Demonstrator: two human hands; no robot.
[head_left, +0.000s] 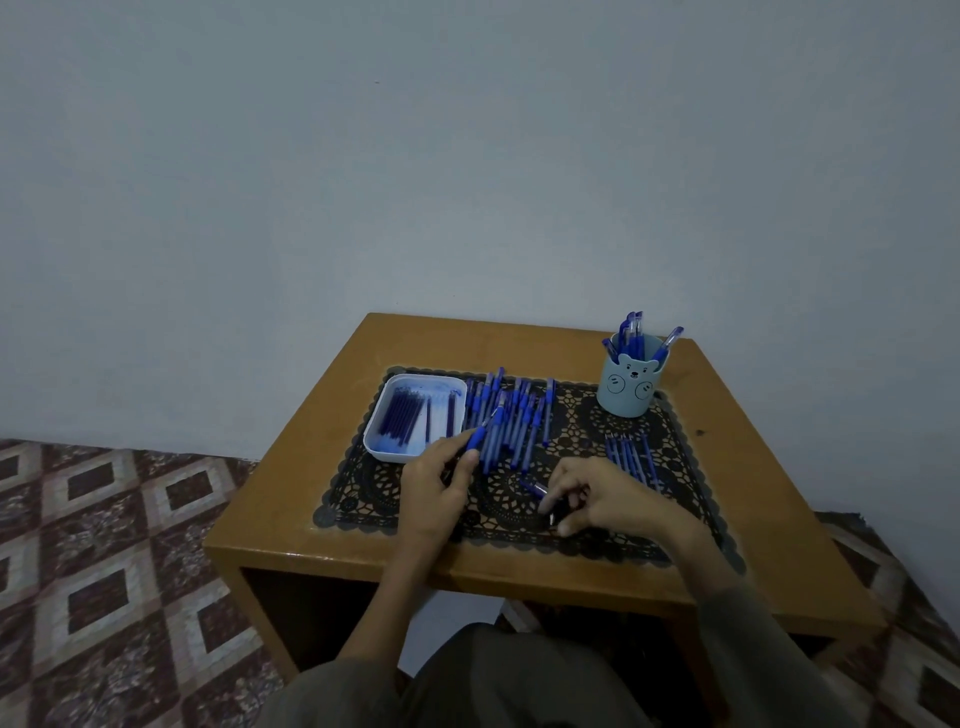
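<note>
Left hand (441, 486): curled round the near end of a pen, thumb along the barrel.
Pen (482, 434): above the mat (498, 525), just right of the tray (375, 441), over the near edge of the pile (514, 415).
Pen axis: slanting away and rightward, free end toward the pile.
Right hand (597, 499): pinching a small dark part (555, 513) low over the mat; too blurred to tell which part.
Key relation: part to the right of the pen and nearer the body, hands apart.
Likely next: bringing the pen's free end round toward the right hand.
</note>
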